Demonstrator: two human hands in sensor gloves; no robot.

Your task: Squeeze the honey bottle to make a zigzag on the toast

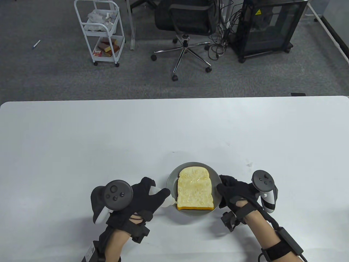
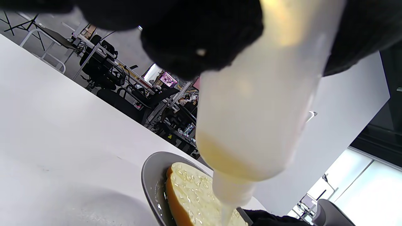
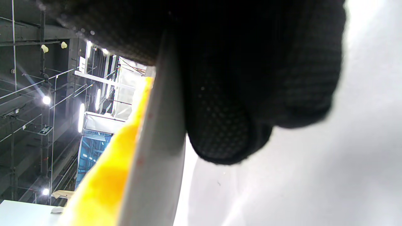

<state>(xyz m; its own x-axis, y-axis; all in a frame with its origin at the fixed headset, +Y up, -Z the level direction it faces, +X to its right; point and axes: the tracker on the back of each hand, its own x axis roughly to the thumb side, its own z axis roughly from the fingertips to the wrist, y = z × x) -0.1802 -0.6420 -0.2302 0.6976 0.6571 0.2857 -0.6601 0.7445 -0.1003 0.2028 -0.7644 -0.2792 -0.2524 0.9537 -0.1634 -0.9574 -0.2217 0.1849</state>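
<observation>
A slice of toast (image 1: 195,188) lies on a grey plate (image 1: 171,178) near the table's front edge, with glossy honey streaks on its upper half. My left hand (image 1: 148,195) grips a translucent squeeze bottle (image 1: 167,201), tilted with its nozzle at the toast's lower left corner. In the left wrist view the bottle (image 2: 257,119) points down at the toast (image 2: 191,194), honey pooled near its nozzle. My right hand (image 1: 231,191) holds the plate's right rim. In the right wrist view its fingers (image 3: 226,125) press against the plate rim (image 3: 157,163).
The white table (image 1: 81,142) spreads wide around the plate. Beyond its far edge stand a white cart (image 1: 101,32), an office chair (image 1: 185,24) and a black cabinet (image 1: 270,27) on the grey floor.
</observation>
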